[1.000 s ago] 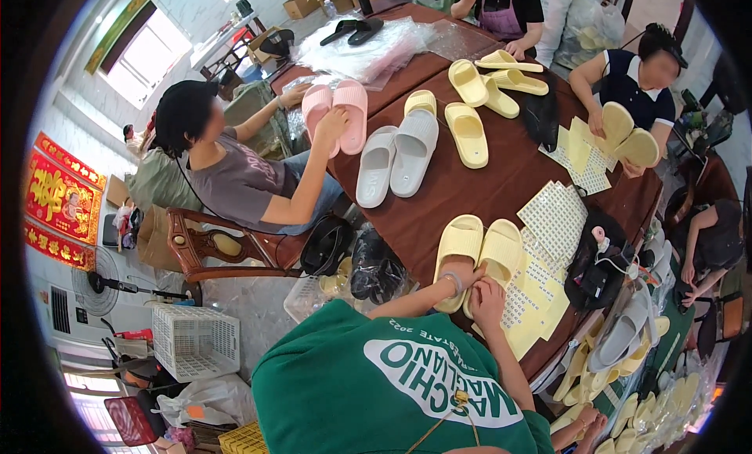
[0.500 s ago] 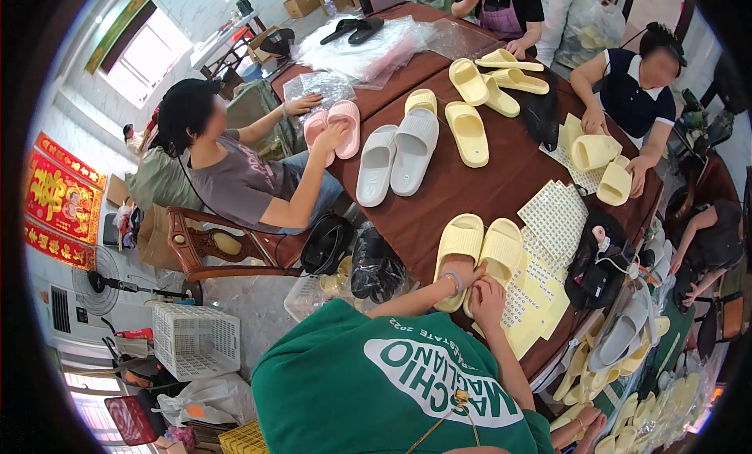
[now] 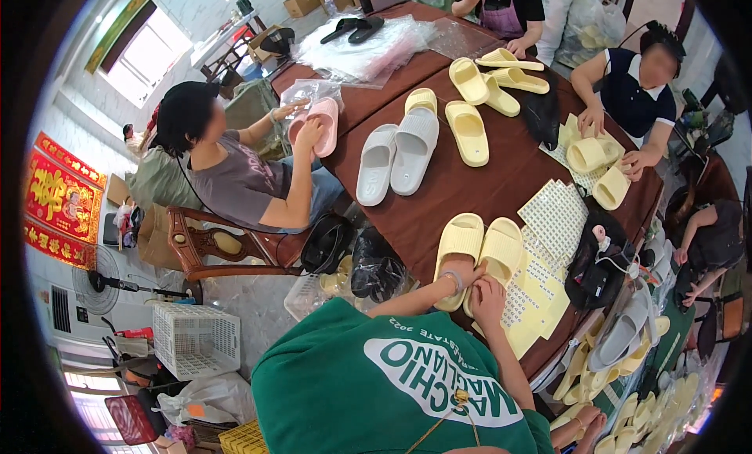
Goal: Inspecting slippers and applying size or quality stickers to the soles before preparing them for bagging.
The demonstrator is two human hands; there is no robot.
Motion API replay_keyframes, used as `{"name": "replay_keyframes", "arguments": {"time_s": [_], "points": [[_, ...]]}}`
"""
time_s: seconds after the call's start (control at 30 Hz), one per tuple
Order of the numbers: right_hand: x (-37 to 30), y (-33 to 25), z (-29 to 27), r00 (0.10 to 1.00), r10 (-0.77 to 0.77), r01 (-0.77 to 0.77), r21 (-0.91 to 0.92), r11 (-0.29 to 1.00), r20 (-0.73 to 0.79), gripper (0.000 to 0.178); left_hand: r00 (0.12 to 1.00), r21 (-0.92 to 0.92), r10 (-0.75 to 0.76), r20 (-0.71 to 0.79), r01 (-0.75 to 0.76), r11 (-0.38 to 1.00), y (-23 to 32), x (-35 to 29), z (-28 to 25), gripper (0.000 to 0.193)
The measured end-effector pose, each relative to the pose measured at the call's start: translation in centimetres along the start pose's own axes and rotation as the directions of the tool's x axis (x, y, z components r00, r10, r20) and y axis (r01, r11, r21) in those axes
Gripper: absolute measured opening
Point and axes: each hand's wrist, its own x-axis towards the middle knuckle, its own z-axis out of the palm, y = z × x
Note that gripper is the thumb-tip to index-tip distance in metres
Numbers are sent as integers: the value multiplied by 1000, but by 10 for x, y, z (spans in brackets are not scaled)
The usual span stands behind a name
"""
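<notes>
At the near edge of the table (image 3: pixel 439 195), the left hand (image 3: pixel 468 276) and the right hand (image 3: pixel 489 294) are seen close together, touching the heel ends of a pair of pale yellow slippers (image 3: pixel 479 246). The left hand is laid against the left slipper's heel and the right hand against the right one's. Each grip is narrow, with the fingers curled in, but whether anything small is pinched cannot be told. The pair lies directly beyond both hands, its long axis running away from the near edge toward the table's middle; neither hand is clearly nearer. Just to the right of the pair, yellow sticker sheets (image 3: pixel 540 301) are spread along the near right edge, with a black bag (image 3: pixel 595 262) beside them. Toward the middle a grey pair (image 3: pixel 395 152) is set, and past it more yellow slippers (image 3: pixel 468 129). At the left edge a pink slipper (image 3: pixel 323 125) is held by a seated co-worker. Against the earlier views, the hands and the pale yellow pair are found unchanged, while the pink slipper has been drawn from the table top toward the left edge, and the co-worker at the right edge has lowered two yellow slippers onto the sheets.
</notes>
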Motion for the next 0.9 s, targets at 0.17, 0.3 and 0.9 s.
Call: {"name": "replay_keyframes", "arguments": {"time_s": [0.17,0.3,0.9], "points": [[0,0,-1,1000,9,-9,-1,1000,27,14,998,7,21,-62,-20,1000,-3,1,4,75],[0,0,-1,1000,2,-2,-2,1000,13,14,996,28,36,-76,-34,999,0,-1,0,74],[0,0,0,1000,-2,2,-13,1000,13,14,999,32,27,-28,-26,999,0,-1,-4,75]]}}
